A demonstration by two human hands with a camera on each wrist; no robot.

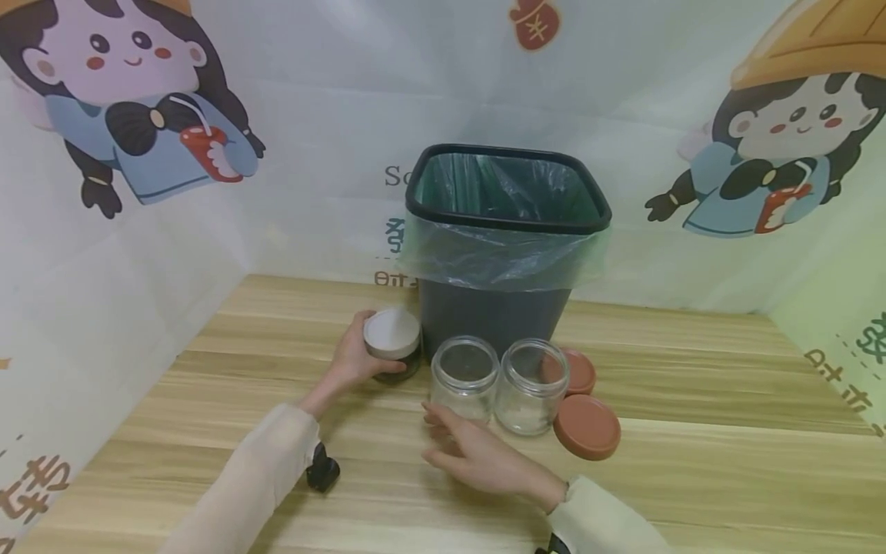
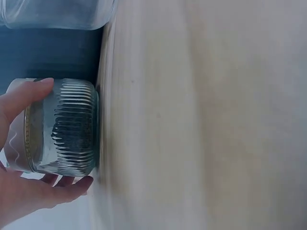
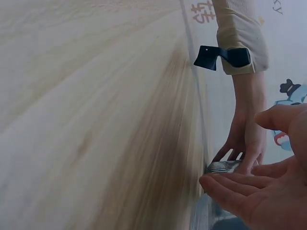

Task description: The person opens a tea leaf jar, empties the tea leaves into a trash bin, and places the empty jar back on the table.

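Observation:
My left hand (image 1: 353, 355) grips a ribbed glass jar (image 2: 76, 129) with a pale lid (image 1: 392, 332) from its left side, thumb on one side and fingers on the other. Something dark shows through the glass; I cannot tell what. The jar stands on the table close to the bin. My right hand (image 1: 477, 454) has its fingers extended just in front of an open clear jar (image 1: 465, 377) and holds nothing; whether it touches that jar I cannot tell. A second open clear jar (image 1: 531, 392) stands right beside the first.
Two reddish-brown round lids (image 1: 587, 427) lie at the right of the jars, one behind the other. Behind the jars a dark bin (image 1: 494, 312) with a black rim and a translucent liner stands on the wooden table (image 1: 692, 477). A printed cloth (image 1: 325, 115) hangs around the table.

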